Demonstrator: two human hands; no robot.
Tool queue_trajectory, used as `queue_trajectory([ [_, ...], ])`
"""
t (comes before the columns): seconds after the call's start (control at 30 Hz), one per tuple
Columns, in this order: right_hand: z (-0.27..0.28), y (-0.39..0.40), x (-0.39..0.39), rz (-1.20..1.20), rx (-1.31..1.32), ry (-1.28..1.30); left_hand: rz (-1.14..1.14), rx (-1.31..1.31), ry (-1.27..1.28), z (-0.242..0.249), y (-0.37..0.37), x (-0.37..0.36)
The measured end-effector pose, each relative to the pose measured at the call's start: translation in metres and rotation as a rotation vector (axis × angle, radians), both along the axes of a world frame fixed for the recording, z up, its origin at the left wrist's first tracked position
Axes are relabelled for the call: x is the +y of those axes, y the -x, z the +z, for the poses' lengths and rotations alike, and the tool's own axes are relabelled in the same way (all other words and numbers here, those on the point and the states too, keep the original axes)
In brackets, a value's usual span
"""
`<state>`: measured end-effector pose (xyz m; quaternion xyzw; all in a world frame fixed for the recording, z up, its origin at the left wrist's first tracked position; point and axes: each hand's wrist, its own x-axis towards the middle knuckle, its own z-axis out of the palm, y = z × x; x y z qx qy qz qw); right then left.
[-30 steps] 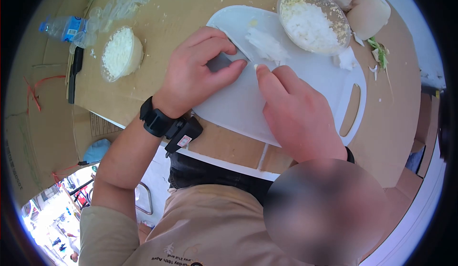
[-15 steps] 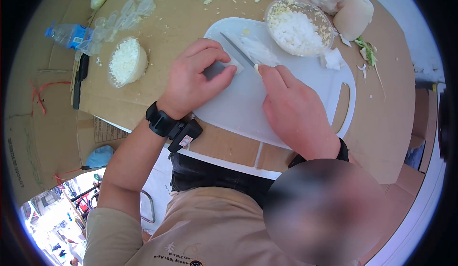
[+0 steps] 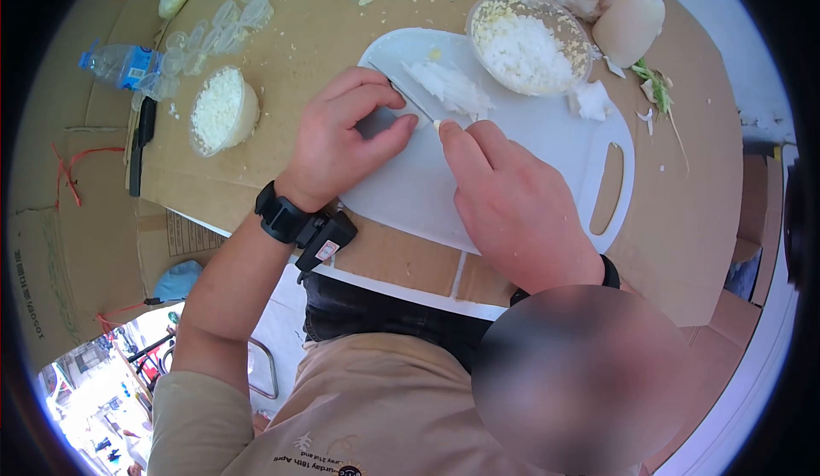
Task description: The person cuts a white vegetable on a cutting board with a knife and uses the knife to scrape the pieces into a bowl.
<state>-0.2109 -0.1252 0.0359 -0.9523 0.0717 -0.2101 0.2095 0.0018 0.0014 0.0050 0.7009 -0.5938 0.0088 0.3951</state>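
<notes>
My right hand (image 3: pixel 517 202) grips a knife (image 3: pixel 416 98) by its pale handle, with the thin blade slanting up and left across the cutting board (image 3: pixel 410 194). The blade lies close against the fingertips of my left hand (image 3: pixel 342 143). Those fingers are curled round a white radish piece (image 3: pixel 413 123) on the board, mostly hidden under the hand. Thin white radish slices (image 3: pixel 453 89) lie in a loose pile just beyond the blade. A white radish chunk (image 3: pixel 591 102) rests at the board's right edge.
A clear bowl (image 3: pixel 583 70) of chopped white pieces stands at the board's back right, near a large cut radish (image 3: pixel 630 25) and green trimmings (image 3: pixel 656 90). On the left are a tub (image 3: pixel 252 113) of minced white pieces, clear plastic cups (image 3: pixel 226 27), a bottle (image 3: pixel 120 63) and a black-handled object (image 3: pixel 143 147).
My right hand and the knife have moved left, bringing the blade right up to my left fingertips. The radish piece shows less. The slices have shifted and spread slightly leftward.
</notes>
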Motion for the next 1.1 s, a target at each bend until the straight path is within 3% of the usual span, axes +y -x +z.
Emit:
queue_trajectory([
  [1.1, -0.008, 0.001, -0.012, -0.027, 0.050, -0.078, 0.035, 0.017, -0.040, 0.001, 0.002, 0.001],
])
